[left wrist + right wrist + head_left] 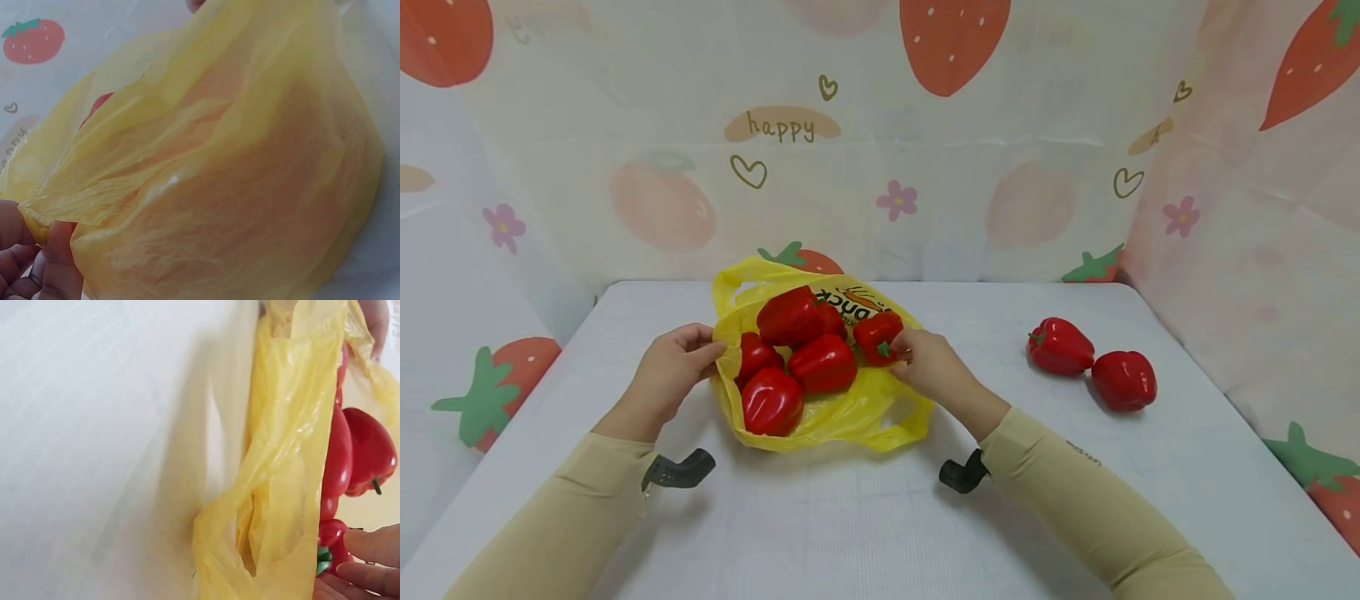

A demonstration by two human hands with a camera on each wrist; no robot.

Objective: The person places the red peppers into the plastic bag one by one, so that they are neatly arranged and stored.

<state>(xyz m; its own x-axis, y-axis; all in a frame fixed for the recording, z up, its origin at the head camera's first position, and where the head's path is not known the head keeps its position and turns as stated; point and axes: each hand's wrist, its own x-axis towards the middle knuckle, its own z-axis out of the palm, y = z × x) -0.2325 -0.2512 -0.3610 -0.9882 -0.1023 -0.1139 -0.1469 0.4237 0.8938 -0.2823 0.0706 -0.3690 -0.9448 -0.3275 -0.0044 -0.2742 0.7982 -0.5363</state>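
Note:
A yellow plastic bag point(850, 417) lies open on the table, with several shiny red bell peppers point(823, 363) in its mouth. My left hand point(672, 367) pinches the bag's left edge between thumb and fingers; the left wrist view shows the gathered film at the fingertips point(59, 253). At the bag's right side, my right hand point(934, 362) grips a smaller red bell pepper point(874, 335) by its stem end. In the right wrist view, fingers point(375, 547) lie against this pepper point(335, 540), whose green stem shows. The bag's wall hides the lower peppers.
Two more red bell peppers, one point(1060, 346) beside the other point(1124, 381), lie on the white table point(850, 533) to the right. A strawberry-print cloth point(955, 200) hangs behind and at the sides. Dark wrist mounts point(681, 469) stick out below the sleeves.

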